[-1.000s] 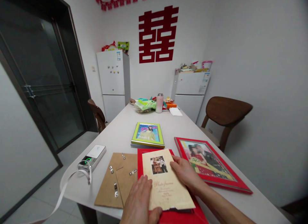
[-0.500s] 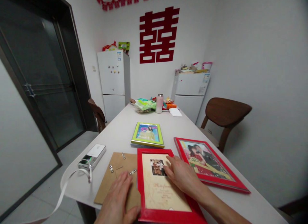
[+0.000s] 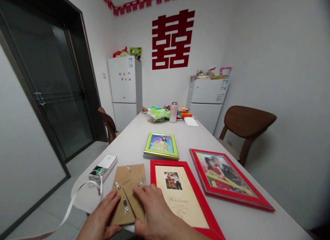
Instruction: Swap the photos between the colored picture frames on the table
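A brown photo frame backing board (image 3: 129,180) with small metal clips and a slanted stand strip lies at the near left of the table. My left hand (image 3: 101,216) grips its left edge, fingers on top and thumb at the near edge. My right hand (image 3: 154,207) holds its right side, with fingertips on the board and the thumb by the near edge. Just right of the board, partly behind my right wrist, is a red photo frame (image 3: 189,178) with a cream insert sheet (image 3: 161,171) bearing a small picture.
A green photo frame (image 3: 176,149) lies beyond, and a larger red photo frame (image 3: 260,203) to the right. A power bank (image 3: 104,167) with a white strap (image 3: 69,209) sits at left. Farther back stand a pink bottle (image 3: 173,112) and snack bags (image 3: 158,113). Chairs (image 3: 249,121) flank the table.
My right hand has moved left from the red frame's insert onto the backing board. My left hand has shifted to the board's left edge, and the board has turned slightly.
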